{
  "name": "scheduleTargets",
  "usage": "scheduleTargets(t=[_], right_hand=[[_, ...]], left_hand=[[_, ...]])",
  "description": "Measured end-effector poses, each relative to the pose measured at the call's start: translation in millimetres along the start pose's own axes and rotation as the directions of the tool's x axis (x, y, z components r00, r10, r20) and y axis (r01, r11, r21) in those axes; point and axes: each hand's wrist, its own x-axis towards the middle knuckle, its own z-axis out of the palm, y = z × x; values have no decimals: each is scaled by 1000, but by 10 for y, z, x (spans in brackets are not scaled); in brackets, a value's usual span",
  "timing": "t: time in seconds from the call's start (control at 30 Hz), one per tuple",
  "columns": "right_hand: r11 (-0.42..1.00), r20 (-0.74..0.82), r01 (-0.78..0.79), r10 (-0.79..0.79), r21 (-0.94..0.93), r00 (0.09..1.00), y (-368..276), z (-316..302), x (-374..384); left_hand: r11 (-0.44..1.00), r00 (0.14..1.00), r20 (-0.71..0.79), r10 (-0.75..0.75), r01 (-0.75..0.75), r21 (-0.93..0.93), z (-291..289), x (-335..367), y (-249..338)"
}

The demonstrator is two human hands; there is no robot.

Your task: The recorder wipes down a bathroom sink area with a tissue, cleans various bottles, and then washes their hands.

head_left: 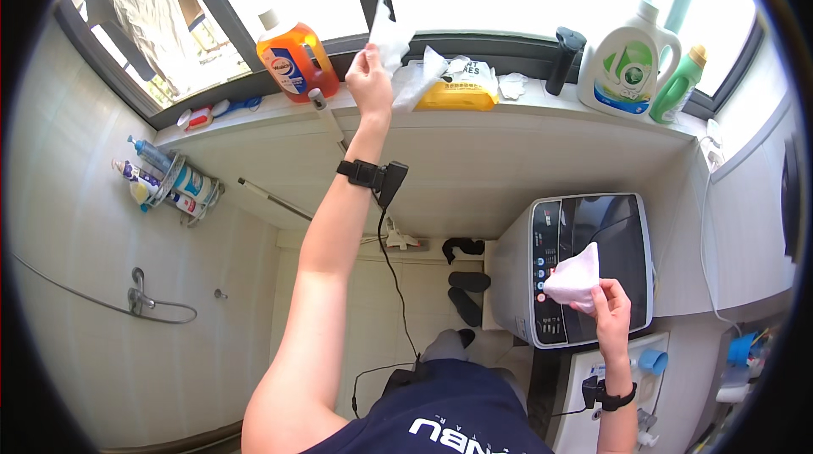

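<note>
My left hand (369,81) is raised to the windowsill, its fingers closed on a thin white tissue-like sheet (391,39) that sticks up against the window. Just right of that hand, another crumpled white sheet (419,81) stands by a yellow and white soft pack (464,88). Over the washing machine's control panel, my right hand (611,310) pinches a folded pale pink cloth (576,279) at its lower right edge. The top-loading washing machine (605,225) has a dark lid, which is down.
An orange bottle (298,60), a black dispenser (565,60), a white jug (628,64) and a green bottle (677,85) line the sill. A pole (326,115) leans beside my left forearm. Black slippers (466,293) lie on the floor. A sink (605,395) adjoins the machine.
</note>
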Motion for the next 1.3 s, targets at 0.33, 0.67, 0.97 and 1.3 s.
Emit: scheduleTargets(t=[0.33, 0.67, 0.97, 1.3], right_hand=[[927, -160, 248, -300, -280, 940, -178, -127, 400], [986, 199, 54, -85, 155, 976, -39, 1063, 1010], [975, 153, 216, -220, 46, 963, -253, 1172, 1159], [230, 49, 759, -944, -609, 326, -1124, 1785, 2078]], left_hand=[[967, 932, -362, -32, -63, -247, -437, -8, 364], [990, 976, -166, -140, 139, -15, -225, -820, -14], [875, 968, 133, 214, -251, 414, 22, -688, 84], [859, 994, 18, 111, -105, 502, 154, -388, -67]])
